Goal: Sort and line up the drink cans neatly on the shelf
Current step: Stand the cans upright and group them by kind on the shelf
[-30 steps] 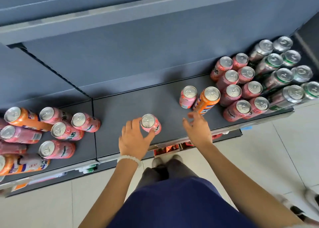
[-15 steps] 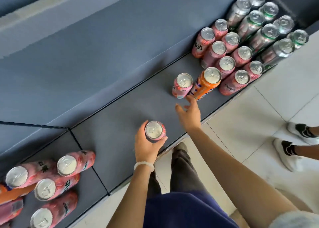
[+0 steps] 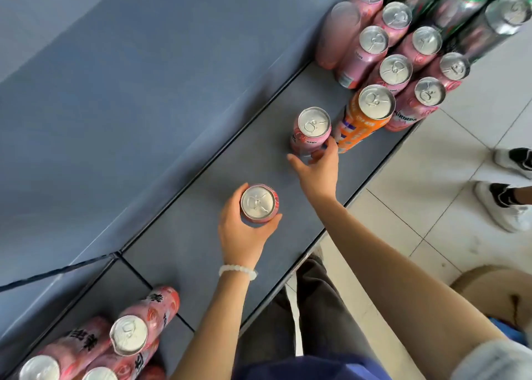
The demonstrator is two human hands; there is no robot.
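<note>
My left hand (image 3: 241,233), with a white bead bracelet, grips a pink can (image 3: 258,202) standing upright in the middle of the dark shelf (image 3: 201,235). Farther right my right hand (image 3: 318,169) reaches the base of a second pink can (image 3: 312,129); its fingers spread around the can's lower part and touch it. An orange can (image 3: 365,117) stands just right of that one. Beyond it, several pink cans (image 3: 394,71) stand in rows, with silver-green cans (image 3: 472,2) behind them at the top right.
Several pink cans (image 3: 129,333) stand grouped at the bottom left, past a shelf divider line (image 3: 149,284). The shelf's back wall (image 3: 129,106) rises on the left. Tiled floor (image 3: 431,192) lies right of the shelf edge, where another person's shoes (image 3: 506,207) stand.
My right hand has moved from the orange can toward the loose pink can and now touches its base. My left hand keeps its hold. The view has swung right and closer.
</note>
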